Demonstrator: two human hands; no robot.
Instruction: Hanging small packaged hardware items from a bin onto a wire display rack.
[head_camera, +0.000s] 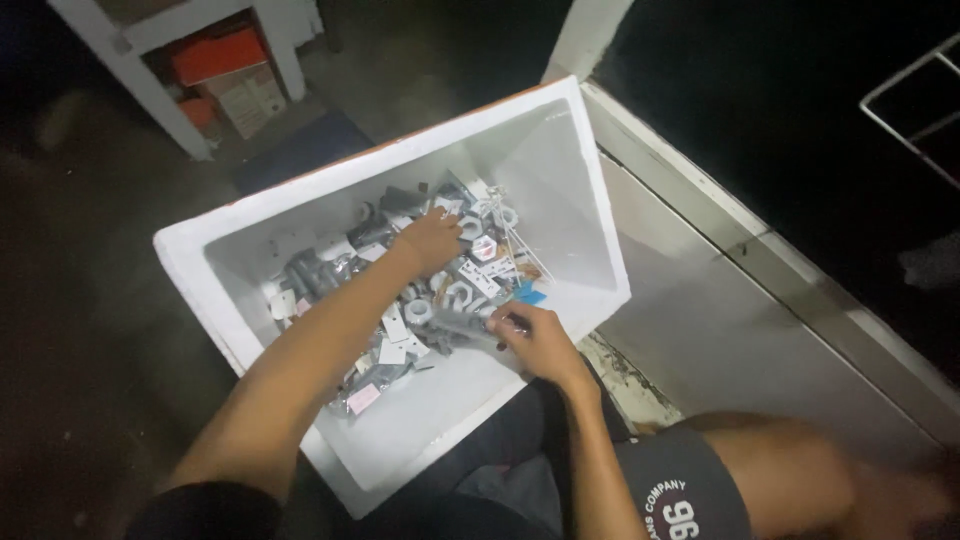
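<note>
Inside the white foam box (250, 240), the left hand (432, 240) rests open on grey fittings (400, 330) while the right hand (540, 345) grips one.

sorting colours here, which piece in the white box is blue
The small blue piece at the pile's right edge, just above the right hand; the rest are grey or white.

1. White foam box (200, 262) tilted on the lap — heaped with grey pipe fittings (330, 272) and small white tags (395, 325).
2. Left hand (430, 240) pressed down into the heap, fingers spread.
3. Right hand (538, 342) closed around a bagged grey fitting (455, 325) — near the box's lower wall.
</note>
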